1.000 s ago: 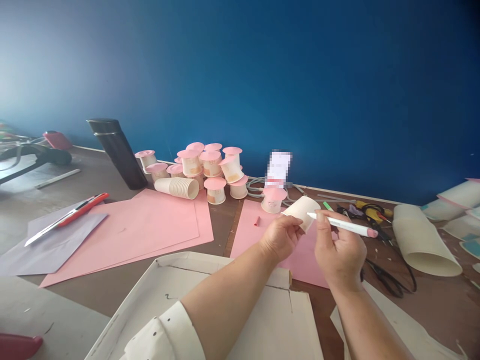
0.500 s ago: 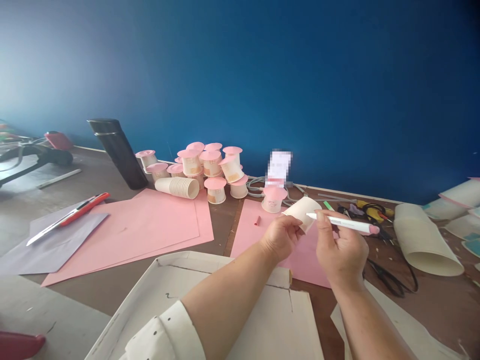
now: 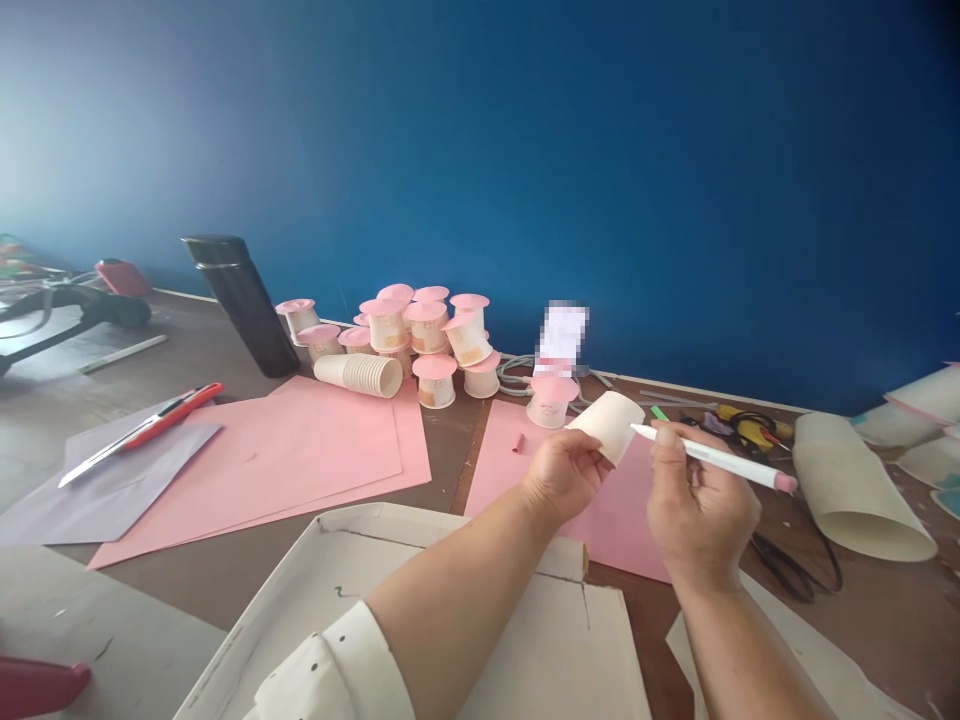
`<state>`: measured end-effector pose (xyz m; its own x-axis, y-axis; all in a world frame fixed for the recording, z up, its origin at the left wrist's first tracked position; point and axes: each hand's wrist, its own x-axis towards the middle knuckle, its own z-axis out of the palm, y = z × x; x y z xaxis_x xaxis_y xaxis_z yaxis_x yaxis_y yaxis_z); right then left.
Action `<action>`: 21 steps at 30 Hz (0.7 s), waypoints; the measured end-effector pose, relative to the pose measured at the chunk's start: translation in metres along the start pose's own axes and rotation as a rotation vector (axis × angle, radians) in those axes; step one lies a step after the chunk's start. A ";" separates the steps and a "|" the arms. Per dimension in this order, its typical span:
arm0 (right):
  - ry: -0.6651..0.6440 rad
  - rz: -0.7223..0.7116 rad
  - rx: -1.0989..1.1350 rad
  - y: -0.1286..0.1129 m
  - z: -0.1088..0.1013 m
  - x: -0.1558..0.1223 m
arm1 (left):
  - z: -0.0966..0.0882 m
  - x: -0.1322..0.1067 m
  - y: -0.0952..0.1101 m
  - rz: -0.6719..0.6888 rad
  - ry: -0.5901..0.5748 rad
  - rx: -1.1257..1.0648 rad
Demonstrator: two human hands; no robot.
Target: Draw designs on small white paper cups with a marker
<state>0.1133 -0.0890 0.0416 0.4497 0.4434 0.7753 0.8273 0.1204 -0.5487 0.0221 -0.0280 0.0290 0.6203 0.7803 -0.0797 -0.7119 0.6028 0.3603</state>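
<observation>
My left hand (image 3: 568, 477) is closed around the near side of a white paper cup (image 3: 611, 420), which lies tilted over a pink sheet (image 3: 634, 515). Between thumb and fingers my right hand (image 3: 703, 510) grips a white marker pen (image 3: 731, 462) with a pink end. The pen's tip points at the cup, a small gap to its right. Just behind the cup stands a decorated cup (image 3: 547, 410) with a pink paper disc on top. A small red pen cap (image 3: 518, 443) lies on the pink sheet, left of my hands.
Several pink-topped cups (image 3: 431, 330) are piled against the wall, with a stack of nested cups (image 3: 360, 375) before them. Left are a black flask (image 3: 244, 305), pink paper (image 3: 300, 450) and a red utility knife (image 3: 161, 425). Pliers (image 3: 787, 565) and a large paper tube (image 3: 859, 490) lie right.
My right hand has moved right with the marker pen, drawing its tip back from the cup. The left hand keeps its hold on the cup. The view has shifted slightly.
</observation>
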 end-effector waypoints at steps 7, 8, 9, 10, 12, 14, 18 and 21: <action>-0.061 -0.072 -0.028 0.002 0.002 0.000 | -0.001 0.002 -0.001 -0.011 0.005 0.011; -0.051 -0.087 -0.039 0.003 0.002 0.000 | -0.001 0.002 -0.001 -0.013 0.006 0.016; -0.042 -0.096 -0.048 0.003 0.002 0.000 | -0.001 0.002 -0.001 -0.014 0.010 0.021; -0.037 -0.098 -0.056 0.004 0.003 0.001 | -0.002 0.002 -0.001 -0.013 0.016 0.024; -0.047 -0.085 -0.064 0.004 0.003 0.001 | -0.001 0.002 -0.001 -0.013 0.017 0.024; -0.066 -0.065 -0.075 0.004 0.003 0.000 | -0.001 0.001 -0.001 -0.017 0.011 0.024; -0.045 -0.046 -0.041 0.000 0.001 0.001 | 0.000 0.001 0.000 -0.022 0.007 0.035; 0.001 0.056 0.143 -0.004 0.000 0.004 | 0.001 0.001 -0.001 -0.004 -0.002 0.053</action>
<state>0.1116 -0.0873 0.0470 0.4942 0.4524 0.7424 0.7445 0.2206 -0.6301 0.0235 -0.0276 0.0293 0.6241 0.7773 -0.0797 -0.6909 0.5966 0.4083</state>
